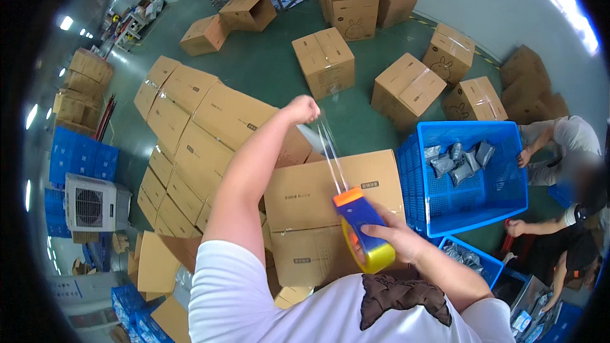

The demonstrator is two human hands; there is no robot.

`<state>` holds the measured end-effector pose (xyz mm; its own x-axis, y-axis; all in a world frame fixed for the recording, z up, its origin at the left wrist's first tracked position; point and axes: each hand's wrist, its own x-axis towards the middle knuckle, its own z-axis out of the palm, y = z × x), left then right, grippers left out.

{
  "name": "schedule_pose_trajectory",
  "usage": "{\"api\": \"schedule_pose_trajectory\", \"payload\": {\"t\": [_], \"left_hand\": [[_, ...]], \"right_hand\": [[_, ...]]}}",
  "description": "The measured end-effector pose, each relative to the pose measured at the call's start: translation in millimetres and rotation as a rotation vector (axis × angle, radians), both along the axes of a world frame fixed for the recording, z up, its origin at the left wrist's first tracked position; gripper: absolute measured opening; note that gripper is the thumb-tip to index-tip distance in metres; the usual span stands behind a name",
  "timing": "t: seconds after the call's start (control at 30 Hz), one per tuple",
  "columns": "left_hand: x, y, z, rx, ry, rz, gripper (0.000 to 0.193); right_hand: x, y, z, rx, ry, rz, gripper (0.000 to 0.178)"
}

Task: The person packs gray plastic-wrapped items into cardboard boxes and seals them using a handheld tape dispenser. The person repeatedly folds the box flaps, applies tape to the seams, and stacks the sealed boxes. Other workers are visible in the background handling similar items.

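Note:
My right hand (pixel 400 236) grips a tape dispenser (pixel 368 221), blue with an orange front and a yellow roll. It is over a cardboard box (pixel 298 198) in front of me, whose top flaps meet at a seam. A strip of clear packing tape (pixel 332 160) runs taut from the dispenser, beyond the box's far edge, up to my left hand (pixel 302 109). The left fingers are closed on the tape's free end, with the arm stretched forward. Between the two hands the tape hangs in the air, apart from the box top.
Stacked cartons (pixel 203 133) stand to the left. A large blue crate (pixel 422 181) with grey bags adjoins the box on the right; another person's hand (pixel 525 157) touches its rim. Several closed boxes (pixel 406 86) sit on the green floor ahead. An air cooler (pixel 95 203) stands far left.

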<state>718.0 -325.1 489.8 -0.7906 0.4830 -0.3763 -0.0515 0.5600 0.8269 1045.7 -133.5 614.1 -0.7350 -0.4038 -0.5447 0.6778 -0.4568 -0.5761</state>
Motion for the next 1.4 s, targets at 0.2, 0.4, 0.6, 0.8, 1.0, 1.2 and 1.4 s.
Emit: {"api": "schedule_pose_trajectory", "payload": {"t": [0.2, 0.4, 0.6, 0.8, 1.0, 1.2, 1.4], "left_hand": [[24, -6, -130, -0.319, 0.255, -0.199, 0.008], [61, 20, -43, -0.931, 0.431, -0.812, 0.058], [117, 35, 33, -0.153, -0.511, -0.354, 0.087], [119, 9, -9, -0.052, 0.485, 0.009, 0.061], [260, -48, 19, -0.589, 0.701, -0.084, 0.050], [274, -58, 4, -0.766, 0.782, -0.065, 0.050], [280, -46, 7, -0.854, 0.752, -0.026, 0.050]], "right_hand": [[-26, -44, -17, 0.090, 0.034, -0.059, 0.075], [-22, -57, -10, 0.201, 0.085, -0.070, 0.080], [-18, -55, -9, 0.221, 0.091, -0.086, 0.081], [-21, -63, -11, 0.077, -0.024, -0.095, 0.071], [-36, -49, -23, 0.027, 0.062, 0.021, 0.041], [19, -61, -12, 0.155, 0.056, 0.076, 0.042], [206, -49, -33, 0.275, 0.323, 0.005, 0.083]]}}
